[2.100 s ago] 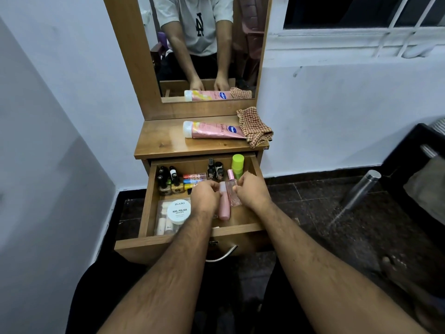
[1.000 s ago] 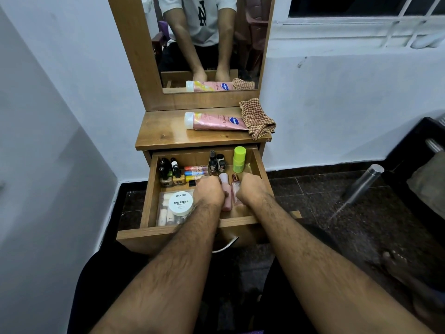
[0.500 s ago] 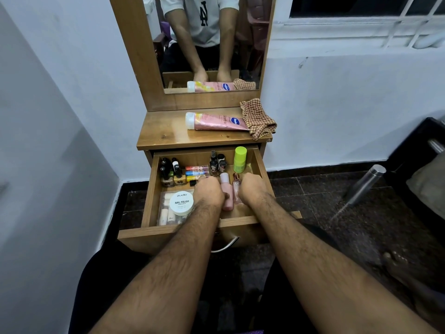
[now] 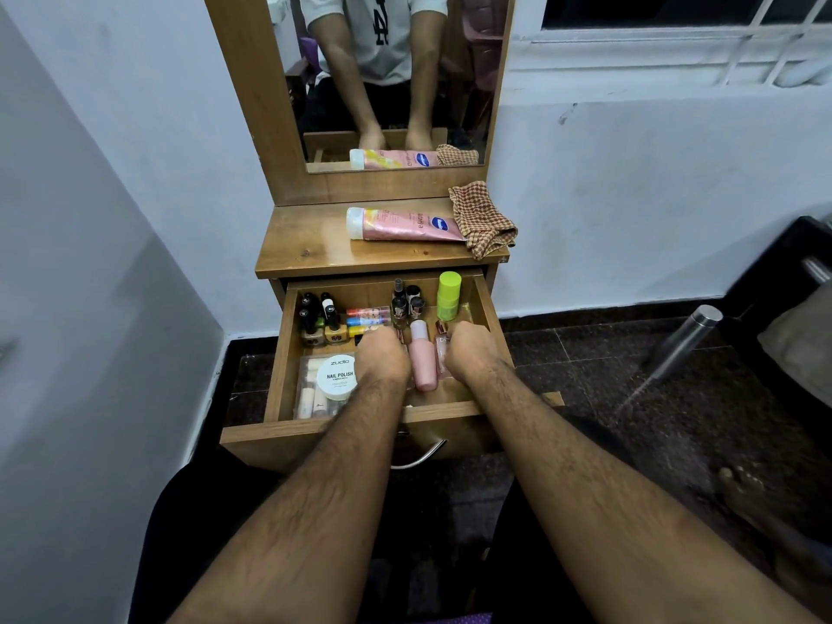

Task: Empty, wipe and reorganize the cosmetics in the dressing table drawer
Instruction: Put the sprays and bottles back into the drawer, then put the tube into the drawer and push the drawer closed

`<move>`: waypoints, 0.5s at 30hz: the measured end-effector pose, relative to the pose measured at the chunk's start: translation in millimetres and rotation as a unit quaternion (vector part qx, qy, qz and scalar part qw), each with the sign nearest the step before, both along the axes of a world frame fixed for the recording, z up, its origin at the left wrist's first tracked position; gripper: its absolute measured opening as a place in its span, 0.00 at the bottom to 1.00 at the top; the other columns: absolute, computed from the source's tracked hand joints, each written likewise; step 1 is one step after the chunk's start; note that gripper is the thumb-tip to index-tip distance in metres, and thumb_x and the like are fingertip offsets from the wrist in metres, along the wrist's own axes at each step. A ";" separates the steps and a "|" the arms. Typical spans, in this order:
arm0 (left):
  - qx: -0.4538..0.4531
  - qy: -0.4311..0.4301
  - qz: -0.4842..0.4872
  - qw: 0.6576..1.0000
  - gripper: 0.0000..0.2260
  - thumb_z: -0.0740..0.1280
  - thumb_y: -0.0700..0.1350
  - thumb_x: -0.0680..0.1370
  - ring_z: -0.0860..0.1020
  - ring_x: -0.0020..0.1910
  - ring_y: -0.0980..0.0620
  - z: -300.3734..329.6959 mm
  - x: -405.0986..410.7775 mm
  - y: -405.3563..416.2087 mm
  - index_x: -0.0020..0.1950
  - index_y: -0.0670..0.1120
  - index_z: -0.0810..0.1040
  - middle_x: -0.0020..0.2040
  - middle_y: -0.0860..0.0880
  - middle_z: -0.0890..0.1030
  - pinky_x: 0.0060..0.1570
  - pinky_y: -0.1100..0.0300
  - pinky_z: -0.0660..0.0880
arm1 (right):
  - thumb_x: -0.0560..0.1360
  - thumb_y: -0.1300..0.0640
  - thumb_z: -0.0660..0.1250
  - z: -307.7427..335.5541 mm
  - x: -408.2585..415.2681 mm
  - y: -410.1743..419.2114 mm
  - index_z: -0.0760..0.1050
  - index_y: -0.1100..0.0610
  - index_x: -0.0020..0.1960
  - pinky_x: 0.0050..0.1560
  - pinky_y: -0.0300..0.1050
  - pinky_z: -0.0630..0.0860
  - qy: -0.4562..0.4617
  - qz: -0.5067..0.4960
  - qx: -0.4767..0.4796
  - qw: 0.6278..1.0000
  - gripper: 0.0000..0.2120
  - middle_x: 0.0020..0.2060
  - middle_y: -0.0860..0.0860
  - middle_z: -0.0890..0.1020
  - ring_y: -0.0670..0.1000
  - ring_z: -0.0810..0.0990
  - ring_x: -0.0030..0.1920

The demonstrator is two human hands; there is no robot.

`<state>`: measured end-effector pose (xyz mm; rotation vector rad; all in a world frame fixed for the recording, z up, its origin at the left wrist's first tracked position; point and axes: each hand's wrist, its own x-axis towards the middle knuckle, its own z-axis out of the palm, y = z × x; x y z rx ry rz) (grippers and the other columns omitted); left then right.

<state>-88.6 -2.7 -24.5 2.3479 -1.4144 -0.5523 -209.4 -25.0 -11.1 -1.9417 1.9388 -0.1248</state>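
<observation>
Seen from a head camera, looking down into an open wooden dressing table drawer (image 4: 279, 376), pulled out toward the viewer.

Inside, still well stocked: dark-capped nail polish bottles (image 4: 317, 319) at the far left, lying coloured lip balm tubes (image 4: 367, 319) just right of them, small dark-capped bottles (image 4: 405, 304) in the far middle, and an upright lime green bottle (image 4: 448, 295) at the far right. At the near left, a round white nail polish remover tub (image 4: 336, 376) sitting on a clear pouch of small bottles (image 4: 308, 398). In the middle, a pink bottle (image 4: 423, 360) lying flat, with a small clear perfume bottle (image 4: 442, 346) just to its right.

Left hand (image 4: 382, 358) lowered into the drawer just left of the pink bottle, knuckles up, fingers curled under; whether anything was grasped could not be told. Right hand (image 4: 470, 353) likewise knuckles up, just right of the perfume bottle, fingers curled out of sight; grasp impossible to tell.

On the table top (image 4: 306, 245) beyond the drawer: a pink lotion tube (image 4: 400, 225) lying on its side, touching a crumpled brown checked cloth (image 4: 484, 218) at the right edge. Above, a mirror (image 4: 391, 74) reflecting the arms, tube and cloth.

Judged early in the task: emptying barely begun, with perhaps only the lotion tube out. Wiping apparently not started, cloth lying unused. Reorganizing entirely left to do.
</observation>
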 end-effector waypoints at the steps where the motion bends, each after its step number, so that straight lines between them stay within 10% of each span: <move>1: 0.002 -0.003 0.005 1.000 0.03 0.69 0.39 0.77 0.78 0.46 0.47 0.5 -0.6 0.5 0.50 0.42 0.80 0.47 0.45 0.80 0.42 0.55 0.72 | 0.76 0.62 0.68 -0.1 0.0 0.2 0.78 0.58 0.58 0.50 0.48 0.78 0.001 0.001 0.002 1.000 0.11 0.54 0.55 0.82 0.56 0.81 0.53; 15: -0.004 -0.020 0.003 1.000 0.03 0.68 0.38 0.78 0.77 0.44 0.47 4.6 -1.6 1.7 0.50 0.43 0.81 0.48 0.44 0.82 0.41 0.56 0.72 | 0.75 0.62 0.70 0.5 -0.5 3.2 0.79 0.57 0.57 0.50 0.48 0.80 0.007 0.014 -0.018 1.000 0.11 0.51 0.54 0.83 0.54 0.81 0.51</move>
